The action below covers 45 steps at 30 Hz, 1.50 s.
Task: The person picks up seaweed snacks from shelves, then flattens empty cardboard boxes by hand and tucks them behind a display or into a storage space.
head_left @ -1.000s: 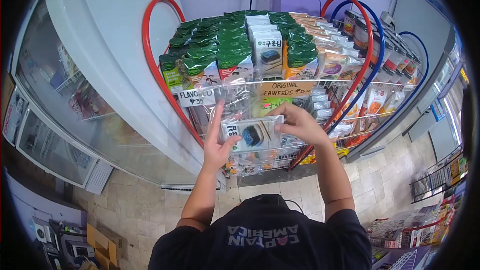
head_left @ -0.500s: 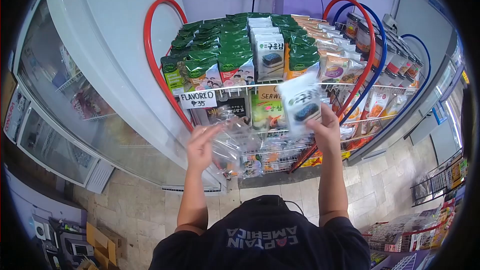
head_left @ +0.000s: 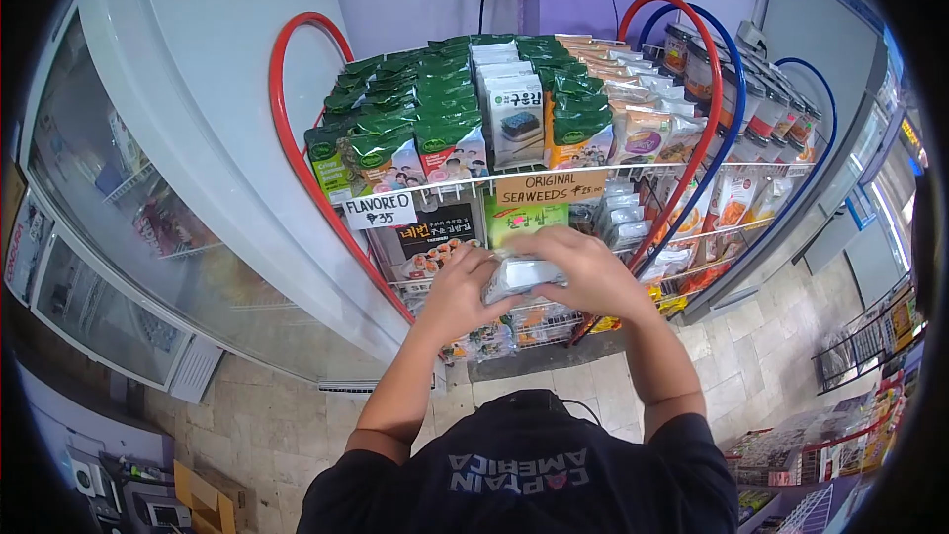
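A white and silvery seaweed packet (head_left: 522, 275) is between my two hands, in front of the rack, its flat end turned up. My left hand (head_left: 458, 289) closes round its left side, thumb along the near edge. On the other side my right hand (head_left: 593, 272) grips it with thumb below and fingers across the top; their tips are partly blurred. Just above the hands hangs a card (head_left: 551, 187) reading "Original Seaweeds". Upright on the top shelf stands a similar white seaweed packet (head_left: 517, 127), first in its row.
Rows of green-topped snack packets (head_left: 450, 119) flank the white row. A "Flavored" price card (head_left: 379, 210) hangs at left. Red tubing (head_left: 280, 89) arches over the rack's side. Lidded jars (head_left: 761, 104) stand at right. A glass-door fridge (head_left: 198, 188) borders the left.
My right hand has brought the packet down and left, and my left hand has come in to hold it too. The clear plastic by my left hand no longer shows.
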Tool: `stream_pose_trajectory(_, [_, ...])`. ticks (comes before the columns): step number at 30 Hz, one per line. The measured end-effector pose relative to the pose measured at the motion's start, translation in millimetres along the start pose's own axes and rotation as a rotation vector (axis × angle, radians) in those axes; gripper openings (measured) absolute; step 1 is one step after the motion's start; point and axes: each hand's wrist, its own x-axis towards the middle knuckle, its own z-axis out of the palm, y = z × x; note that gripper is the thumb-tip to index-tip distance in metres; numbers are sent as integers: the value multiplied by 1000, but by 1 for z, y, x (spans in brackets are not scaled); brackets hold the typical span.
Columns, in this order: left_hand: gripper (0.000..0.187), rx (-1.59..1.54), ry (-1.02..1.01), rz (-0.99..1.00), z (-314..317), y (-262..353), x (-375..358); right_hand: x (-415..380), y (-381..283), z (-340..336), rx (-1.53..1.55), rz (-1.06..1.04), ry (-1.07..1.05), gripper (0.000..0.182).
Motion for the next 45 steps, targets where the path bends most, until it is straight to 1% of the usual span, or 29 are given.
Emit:
stream_pose_trajectory(2, [47, -54, 31, 34, 0, 1, 4, 9, 0, -8, -209, -145, -79, 57])
stream_pose_trajectory(3, [44, -110, 102, 25, 1, -2, 5, 16, 3, -17, -223, -242, 17, 53])
stream_pose_trajectory(5, [39, -218, 248, 5, -2, -13, 4, 32, 0, -45, -244, -252, 161, 51])
stream_pose_trajectory(6, [37, -277, 217, -93, -6, -15, 1, 41, -1, -59, -251, -258, 231, 51])
stream_pose_trajectory(8, [32, -393, 152, -293, -16, -20, -9, 63, 4, -80, -370, -226, 303, 50])
stream_pose_trajectory(9, [23, -541, 130, -384, -15, -25, -16, 78, 7, -83, -412, -167, 297, 50])
stream_pose_trajectory(11, [21, -550, 158, -284, -12, -39, -28, 111, 11, -85, -497, -49, 281, 50])
stream_pose_trajectory(12, [20, -554, 170, -234, -11, -43, -33, 129, 22, -82, -535, 6, 175, 53])
stream_pose_trajectory(13, [20, -585, 169, -276, -12, -43, -38, 146, 38, -76, -572, 59, 69, 56])
stream_pose_trajectory(15, [19, -646, 167, -360, -13, -43, -49, 171, 75, -58, -608, 110, -50, 59])
stream_pose_trajectory(16, [19, -637, 130, -380, -14, -44, -56, 178, 82, -51, -627, 133, -108, 60])
stream_pose_trajectory(17, [19, -626, 96, -397, -15, -48, -63, 182, 87, -49, -623, 147, -101, 60])
stream_pose_trajectory(18, [19, -616, 63, -414, -17, -50, -69, 185, 89, -49, -619, 159, -94, 60])
stream_pose_trajectory(19, [19, -621, 75, -415, -16, -51, -75, 187, 90, -49, -617, 171, -90, 61])
stream_pose_trajectory(22, [22, -633, 15, -534, -23, -56, -91, 189, 94, -45, -747, 93, -8, 61])
stream_pose_trajectory(23, [25, -666, 28, -540, -21, -58, -96, 192, 93, -44, -758, 157, -63, 64])
stream_pose_trajectory(25, [31, -730, 54, -549, -19, -60, -103, 193, 91, -43, -809, 151, -73, 66])
stream_pose_trajectory(26, [37, -748, 100, -567, -18, -60, -105, 193, 89, -43, -833, 147, -75, 67])
stream_pose_trajectory(28, [48, -781, 193, -600, -17, -55, -104, 188, 86, -45, -820, 74, 30, 66])
stream_pose_trajectory(29, [49, -773, 228, -596, -14, -58, -105, 185, 83, -47, -815, 38, 83, 66])
stream_pose_trajectory(32, [50, -731, 310, -612, -10, -62, -109, 165, 65, -46, -743, -122, 352, 62])
stream_pose_trajectory(34, [48, -677, 342, -664, -18, -51, -108, 139, 30, -40, -584, -140, 376, 61])
stream_pose_trajectory(35, [43, -660, 371, -652, -16, -51, -110, 122, 15, -30, -500, -153, 381, 60])
stream_pose_trajectory(37, [34, -618, 444, -629, -12, -53, -113, 80, 1, 7, -203, -198, 165, 58])
stream_pose_trajectory(38, [28, -613, 475, -647, -10, -53, -114, 62, -9, 27, 34, -74, -137, 69])
stream_pose_trajectory(40, [17, -599, 545, -686, -6, -51, -116, 29, -22, 87, 15, -283, -256, 82])
stream_pose_trajectory(42, [12, -556, 656, -654, -4, -42, -111, 10, -24, 145, 252, -124, -403, 92])
stream_pose_trajectory(43, [11, -531, 715, -642, -3, -35, -111, 2, -30, 165, 308, -108, -342, 87])
stream_pose_trajectory(45, [12, -718, 798, -676, -2, -23, -118, 1, -33, 189, 415, -100, -221, 79])
